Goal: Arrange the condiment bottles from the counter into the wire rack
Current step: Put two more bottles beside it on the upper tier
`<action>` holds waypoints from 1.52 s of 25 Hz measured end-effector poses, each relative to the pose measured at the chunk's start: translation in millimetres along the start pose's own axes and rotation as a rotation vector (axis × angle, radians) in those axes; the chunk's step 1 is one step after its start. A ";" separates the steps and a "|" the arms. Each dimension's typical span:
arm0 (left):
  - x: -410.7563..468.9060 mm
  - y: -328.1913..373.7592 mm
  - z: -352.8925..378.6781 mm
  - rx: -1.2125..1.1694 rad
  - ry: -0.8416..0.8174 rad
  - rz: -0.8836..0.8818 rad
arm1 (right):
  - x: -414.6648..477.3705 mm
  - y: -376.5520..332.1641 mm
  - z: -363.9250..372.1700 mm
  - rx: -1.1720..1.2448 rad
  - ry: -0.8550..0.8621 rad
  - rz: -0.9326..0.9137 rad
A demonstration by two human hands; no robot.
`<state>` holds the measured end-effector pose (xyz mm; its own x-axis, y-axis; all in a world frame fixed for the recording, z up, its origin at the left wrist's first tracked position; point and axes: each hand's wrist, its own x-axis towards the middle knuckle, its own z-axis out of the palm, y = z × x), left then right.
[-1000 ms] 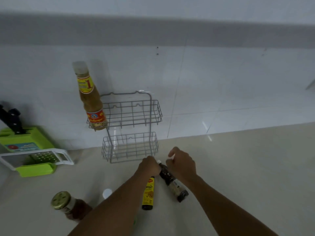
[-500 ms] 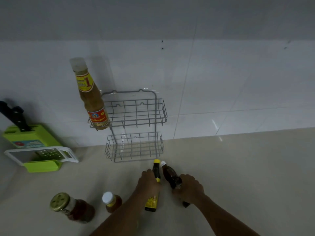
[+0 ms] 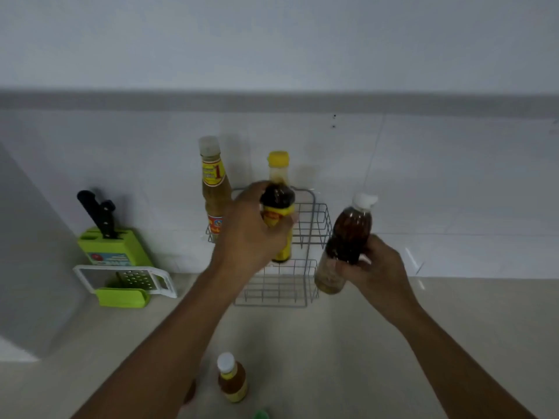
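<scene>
A grey two-tier wire rack (image 3: pixel 314 225) leans against the white tiled wall. A tall amber sauce bottle (image 3: pixel 214 189) with a clear cap stands in the left end of its upper basket. My left hand (image 3: pixel 251 234) grips a dark, yellow-capped, yellow-labelled bottle (image 3: pixel 278 198) upright in front of the upper basket. My right hand (image 3: pixel 375 267) holds a dark brown white-capped bottle (image 3: pixel 348 240) by its lower half, just right of the rack. A small white-capped orange bottle (image 3: pixel 231 378) stands on the counter near me.
A green knife block (image 3: pixel 113 246) with black-handled knives and a white grater (image 3: pixel 127 281) on a green box sit at the left by the wall. The beige counter (image 3: pixel 453 313) stretches to the right. A green cap (image 3: pixel 261 415) shows at the bottom edge.
Both hands have picked the two dark bottles up off the counter and raised them to the rack. The view has shifted, and the gold-lidded jar has left the frame.
</scene>
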<state>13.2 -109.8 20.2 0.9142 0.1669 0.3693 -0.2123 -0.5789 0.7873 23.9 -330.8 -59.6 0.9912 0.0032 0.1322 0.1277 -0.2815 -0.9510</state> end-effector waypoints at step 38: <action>63.4 -37.8 -28.6 0.408 0.159 -0.091 | 120.6 -75.8 78.0 -0.316 -0.500 -0.168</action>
<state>69.3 -54.6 28.0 0.8518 0.3338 0.4037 0.0493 -0.8183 0.5726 136.4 -234.2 6.6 0.8641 0.5004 0.0533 0.3432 -0.5084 -0.7898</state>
